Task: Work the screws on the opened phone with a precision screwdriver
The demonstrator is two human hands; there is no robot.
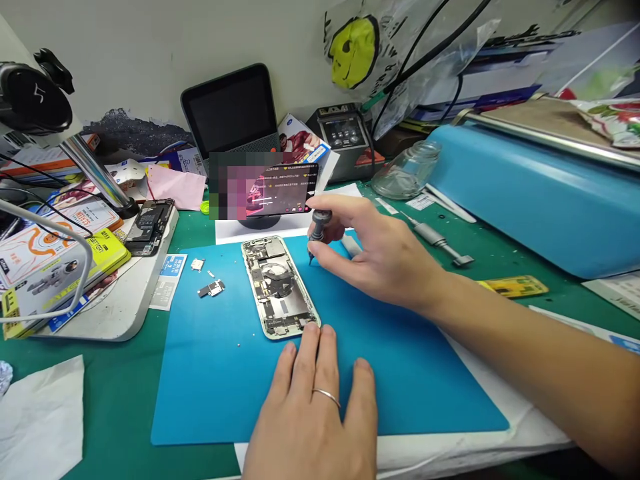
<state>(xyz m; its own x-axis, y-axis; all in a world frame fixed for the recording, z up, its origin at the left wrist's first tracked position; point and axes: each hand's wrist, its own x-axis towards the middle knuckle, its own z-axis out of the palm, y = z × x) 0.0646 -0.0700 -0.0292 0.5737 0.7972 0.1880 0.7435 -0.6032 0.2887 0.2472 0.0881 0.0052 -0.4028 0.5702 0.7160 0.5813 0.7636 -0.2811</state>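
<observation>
An opened smartphone (287,303), its inner parts and the round charging coil showing, lies on a blue mat (200,387). My left hand (315,407) rests flat, fingers apart, with fingertips at the phone's lower right corner. In my right hand (367,250) a small dark screwdriver (320,227) is pinched upright between thumb and fingers. Its tip points down to the mat, just right of the phone and apart from it. Left of the phone are a small dark and silver part (211,288) and a small metal plate (198,264). Tiny specks lie near them.
A second phone (285,190) with a lit screen leans on a stand at the back. A grey screwdriver (437,240) lies right of the mat, near a glass jar (407,170) and a blue machine (515,193). At left, another opened phone (150,227) rests on a white lamp base (133,313).
</observation>
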